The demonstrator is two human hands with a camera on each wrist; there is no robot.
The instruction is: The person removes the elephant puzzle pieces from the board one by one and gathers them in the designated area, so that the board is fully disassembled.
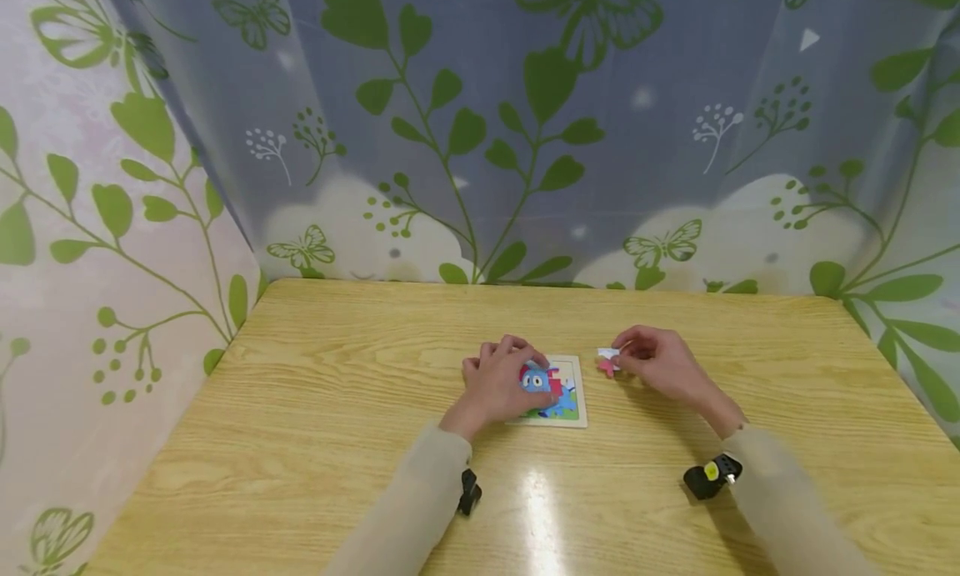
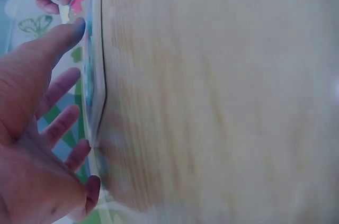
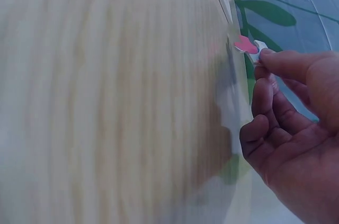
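Observation:
A small jigsaw puzzle in a pale wooden tray (image 1: 581, 405) lies on the table, its picture showing a blue cartoon figure with big round eyes. My left hand (image 1: 497, 386) spreads over the tray's left side, with the thumb across the picture and the other fingers around the far left edge. In the left wrist view its fingertips are right at the tray's edge. To the right of the tray, my right hand (image 1: 663, 366) pinches a pink and white puzzle piece (image 1: 606, 362) between thumb and fingertips. The right wrist view shows the piece (image 3: 246, 45) sticking out past the thumb.
The wood-grain table (image 1: 315, 443) reaches back to a patterned curtain (image 1: 480, 142) with green leaves and butterflies. More of this cloth (image 1: 112, 226) hangs at the left and right sides. Black straps with small devices (image 1: 708, 478) are on both wrists.

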